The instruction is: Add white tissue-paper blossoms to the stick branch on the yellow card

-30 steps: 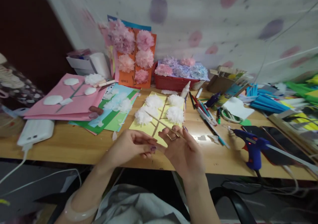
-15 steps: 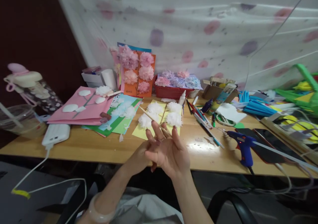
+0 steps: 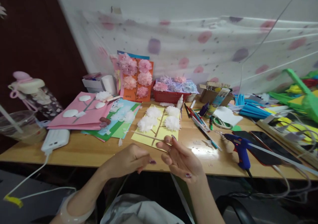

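My right hand (image 3: pixel 184 162) is palm up over the table's front edge, its fingers curled around a thin wooden stick (image 3: pixel 146 135) that points left over the yellow sheet. To its left is my left hand (image 3: pixel 126 161), fingers bent and pressed together; whatever may be in them is hidden. A small gap separates the two hands. Just beyond them lies the yellow sheet (image 3: pixel 141 138) with a brown branch shape (image 3: pixel 158 128) and several fluffy white paper flowers (image 3: pixel 172 123) on it.
At right lie a blue glue gun (image 3: pixel 239 147), dark phones (image 3: pixel 263 147) and several pens (image 3: pixel 198 118). Left are a pink sheet (image 3: pixel 74 118), a white power bank (image 3: pixel 56 140) and a plastic cup (image 3: pixel 22 126). A red basket (image 3: pixel 164 97) and orange flower card (image 3: pixel 136 88) stand behind.
My hands have come apart: the left drew away to the left, the right shifted slightly right and down. The stick now lies flatter. The view has tilted slightly upward.
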